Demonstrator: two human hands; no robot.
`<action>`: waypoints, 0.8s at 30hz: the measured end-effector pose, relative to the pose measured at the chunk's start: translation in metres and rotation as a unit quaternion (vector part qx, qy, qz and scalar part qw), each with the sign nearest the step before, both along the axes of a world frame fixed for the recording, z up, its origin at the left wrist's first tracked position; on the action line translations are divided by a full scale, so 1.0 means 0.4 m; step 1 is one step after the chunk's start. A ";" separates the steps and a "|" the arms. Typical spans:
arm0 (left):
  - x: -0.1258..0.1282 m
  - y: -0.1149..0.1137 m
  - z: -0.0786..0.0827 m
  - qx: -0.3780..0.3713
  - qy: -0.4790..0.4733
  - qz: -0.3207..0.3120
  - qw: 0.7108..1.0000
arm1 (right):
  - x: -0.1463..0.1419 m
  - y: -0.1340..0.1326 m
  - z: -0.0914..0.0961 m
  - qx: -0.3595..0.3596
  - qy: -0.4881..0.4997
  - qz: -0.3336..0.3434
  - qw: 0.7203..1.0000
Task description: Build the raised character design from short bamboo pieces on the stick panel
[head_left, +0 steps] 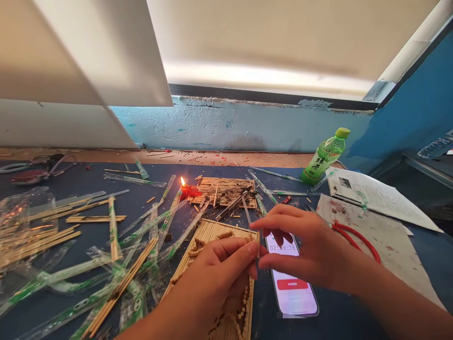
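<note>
My left hand (226, 262) is closed in a pinch above a panel of wooden sticks (200, 231); whatever lies between its fingertips is too small and covered to make out. Just right of it, my right hand (300, 241) has thumb and fingers apart, close to the left fingertips. Strings of small wooden beads or stick pieces (244, 302) rest on the panel, partly hidden by my left hand. Beneath my right hand lies a lit phone (295, 297) showing a timer. Behind, a red candle (190, 191) burns beside a scorched stick board (205, 185).
Chopsticks (122, 283) and torn plastic wrappers (67, 271) cover the left of the table. At the right are red-handled pliers or scissors (361, 241), a stained sheet (392, 250), an open booklet (382, 198) and a green tea bottle (323, 158).
</note>
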State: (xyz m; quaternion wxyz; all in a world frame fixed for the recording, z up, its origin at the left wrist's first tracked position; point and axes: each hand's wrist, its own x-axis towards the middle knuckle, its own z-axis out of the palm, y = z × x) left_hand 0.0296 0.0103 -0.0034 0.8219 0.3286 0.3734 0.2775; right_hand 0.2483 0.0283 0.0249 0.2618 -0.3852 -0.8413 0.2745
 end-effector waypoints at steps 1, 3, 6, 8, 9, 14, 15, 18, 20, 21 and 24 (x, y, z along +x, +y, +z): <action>0.001 -0.001 0.002 -0.002 -0.006 0.001 1.000 | -0.007 -0.005 -0.004 0.011 0.004 0.000 1.000; 0.003 -0.003 0.005 -0.007 -0.011 0.001 1.000 | -0.017 -0.012 -0.011 0.024 0.012 0.003 1.000; 0.003 -0.007 0.009 -0.012 -0.014 0.004 1.000 | -0.026 -0.015 -0.022 0.048 0.025 0.011 0.998; 0.002 -0.008 0.011 -0.012 -0.018 0.002 1.000 | -0.031 -0.014 -0.031 0.084 0.039 0.016 0.996; 0.001 -0.009 0.011 -0.010 -0.019 0.000 1.000 | -0.033 -0.013 -0.035 0.107 0.044 0.016 0.993; -0.003 -0.008 0.012 0.011 -0.015 -0.012 1.000 | -0.043 -0.012 -0.051 0.160 0.058 0.008 0.985; -0.004 -0.008 0.011 0.014 -0.018 -0.016 1.000 | -0.044 -0.013 -0.052 0.164 0.060 0.006 0.985; -0.005 -0.008 0.009 0.014 -0.025 -0.018 0.999 | -0.048 -0.015 -0.053 0.190 0.064 0.002 0.980; -0.004 -0.009 0.006 0.013 -0.026 -0.012 1.000 | -0.047 -0.017 -0.052 0.197 0.063 0.004 0.978; -0.003 -0.009 0.006 0.016 -0.026 -0.007 1.000 | -0.045 -0.017 -0.051 0.193 0.060 0.007 0.979; -0.002 -0.012 0.008 0.015 -0.031 0.007 0.999 | -0.035 -0.021 -0.036 0.158 0.040 0.009 0.987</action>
